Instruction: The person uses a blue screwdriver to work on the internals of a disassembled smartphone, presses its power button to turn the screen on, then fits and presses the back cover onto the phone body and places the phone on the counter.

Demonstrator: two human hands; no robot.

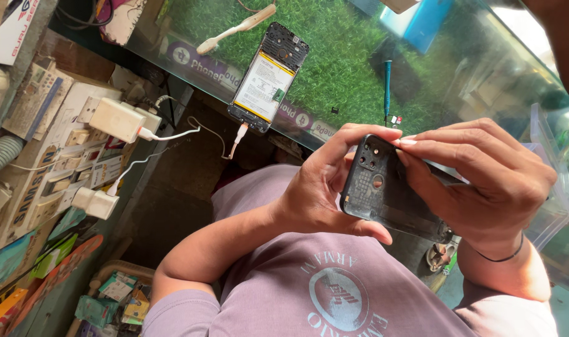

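Both hands hold a black phone back cover [387,190] near the frame's centre, above the person's mauve shirt [334,287]. The left hand [319,187] is curled around the cover's 9 o'clock edge, thumb beneath it; the right hand [484,181] grips its 3 o'clock side, fingertips [409,142] pressed at the top corner. At 11 o'clock from the cover, an opened phone [267,78] lies on the glass desk [484,75] with its battery exposed and a white cable [237,134] plugged in. A blue screwdriver [387,87] lies at 12 o'clock, a toothbrush [234,30] beyond the phone.
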